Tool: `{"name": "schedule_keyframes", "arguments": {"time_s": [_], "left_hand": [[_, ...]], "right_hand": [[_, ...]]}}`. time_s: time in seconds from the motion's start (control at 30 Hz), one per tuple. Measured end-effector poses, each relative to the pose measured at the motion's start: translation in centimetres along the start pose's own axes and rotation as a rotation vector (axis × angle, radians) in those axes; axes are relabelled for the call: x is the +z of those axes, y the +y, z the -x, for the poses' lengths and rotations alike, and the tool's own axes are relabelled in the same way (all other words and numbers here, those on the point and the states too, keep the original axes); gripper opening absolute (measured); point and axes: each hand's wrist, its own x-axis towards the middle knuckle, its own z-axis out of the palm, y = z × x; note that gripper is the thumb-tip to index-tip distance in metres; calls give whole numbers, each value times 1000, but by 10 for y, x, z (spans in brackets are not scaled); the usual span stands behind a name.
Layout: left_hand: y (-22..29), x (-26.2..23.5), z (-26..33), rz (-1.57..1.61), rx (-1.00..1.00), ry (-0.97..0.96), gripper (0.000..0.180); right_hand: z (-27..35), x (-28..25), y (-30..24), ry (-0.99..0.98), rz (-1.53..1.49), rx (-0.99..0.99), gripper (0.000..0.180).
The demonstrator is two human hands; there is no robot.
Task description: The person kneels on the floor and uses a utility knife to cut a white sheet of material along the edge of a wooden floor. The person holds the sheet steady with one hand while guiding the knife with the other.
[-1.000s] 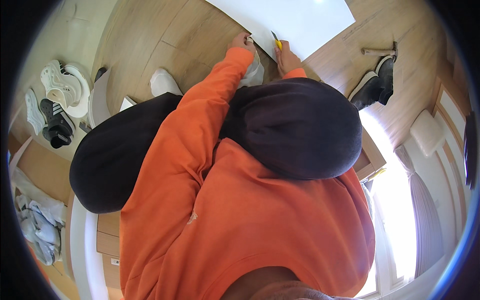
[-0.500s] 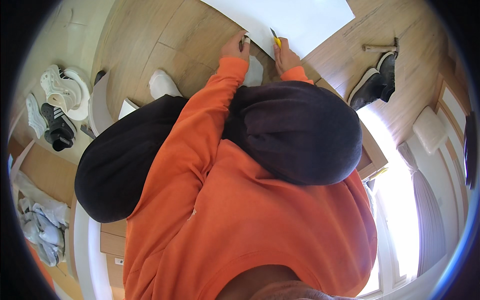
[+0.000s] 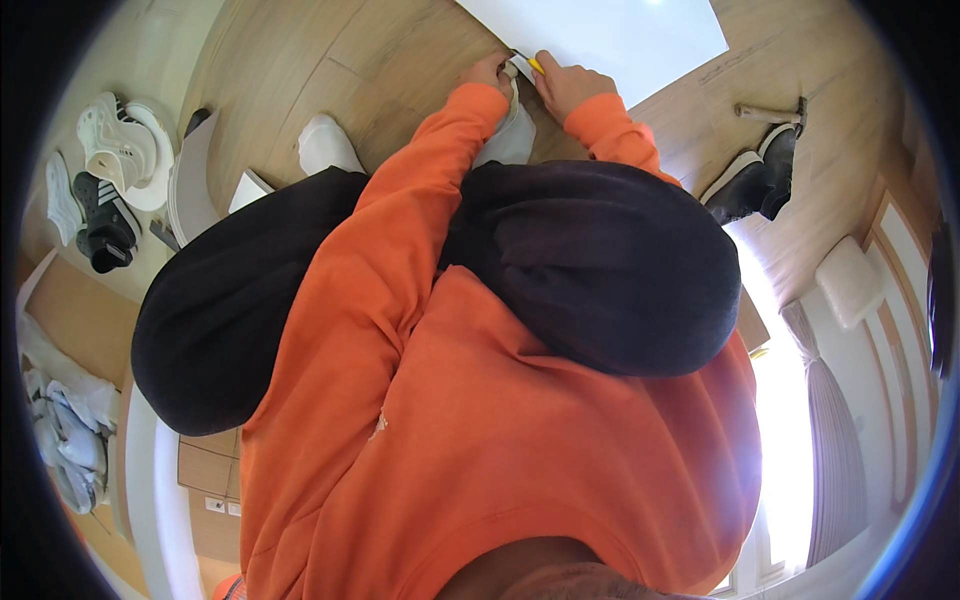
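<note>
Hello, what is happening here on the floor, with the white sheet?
A person in an orange sweatshirt crouches over a wooden floor and works at the near corner of a large white sheet. The right hand holds a small yellow tool, hard to identify, at the sheet's edge. The left hand rests beside it. A hammer and dark shoes lie to the right.

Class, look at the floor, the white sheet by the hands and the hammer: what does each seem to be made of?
Floor: probably wood or laminate planks, pale, matt, with grain and seams. White sheet: likely paper or thin board, flat, smooth, slightly glossy. Hammer: handle looks wooden, head dark, probably metal.
</note>
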Motion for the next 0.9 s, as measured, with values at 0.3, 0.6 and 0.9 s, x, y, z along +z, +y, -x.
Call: {"name": "schedule_keyframes", "arguments": {"time_s": [0.3,0.6,0.9], "left_hand": [[-3,-2,1,-18,-17,-14,33],[6,-10,5,-69,-37,-28,30],[14,-15,10,-83,-71,-25,28]], "right_hand": [[-10,-1,-4,-46,72,-15,25],[-14,1,0,-52,93,-43,29],[-16,2,-2,-59,101,-30,27]]}}
